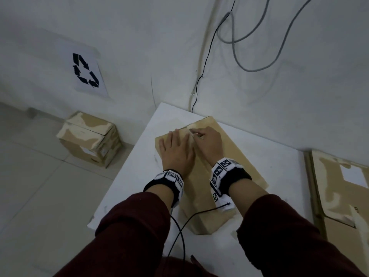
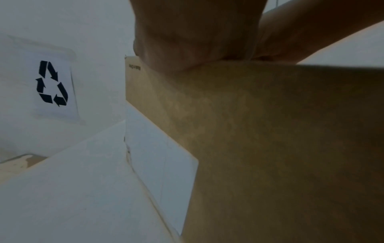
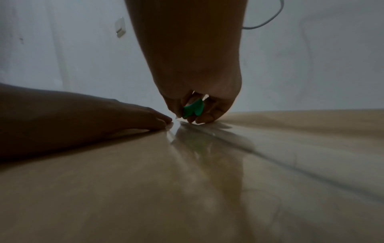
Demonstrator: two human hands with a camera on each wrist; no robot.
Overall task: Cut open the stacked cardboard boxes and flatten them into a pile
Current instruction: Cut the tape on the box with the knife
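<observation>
White-walled room corner, pale tiled floor, a white worktop [image 1: 259,176] pushed against the wall. On the wall to the left, a paper sheet printed with a black recycling symbol [image 1: 84,70]; loose grey and black cables [image 1: 235,43] hanging above the worktop.

Centred on the worktop, a closed brown cardboard box [image 1: 229,156], top flaps sealed by a strip of glossy clear tape [image 3: 207,148] along the centre seam. Left hand [image 1: 176,150] flat on the lid, fingers straight, pressing down just left of the seam. Right hand [image 1: 209,144] just beside it, fingers curled round a small green-handled cutter [image 3: 193,109], tip down at the far end of the taped seam (blade itself too small to make out). Dark red sleeves, black wristbands with square markers on both wrists.

On the floor to the left, another sealed box [image 1: 89,138], patched with pale tape, untouched. At the right edge, already flattened cardboard [image 1: 339,196] lying flat, seemingly the start of the pile.

Progress, as a judgement: partway. Some cardboard flattened; this box only at the start of its cut, seam apparently intact along most of its length; floor box left to do. Remaining: slicing the tape, opening, collapsing, stacking.
</observation>
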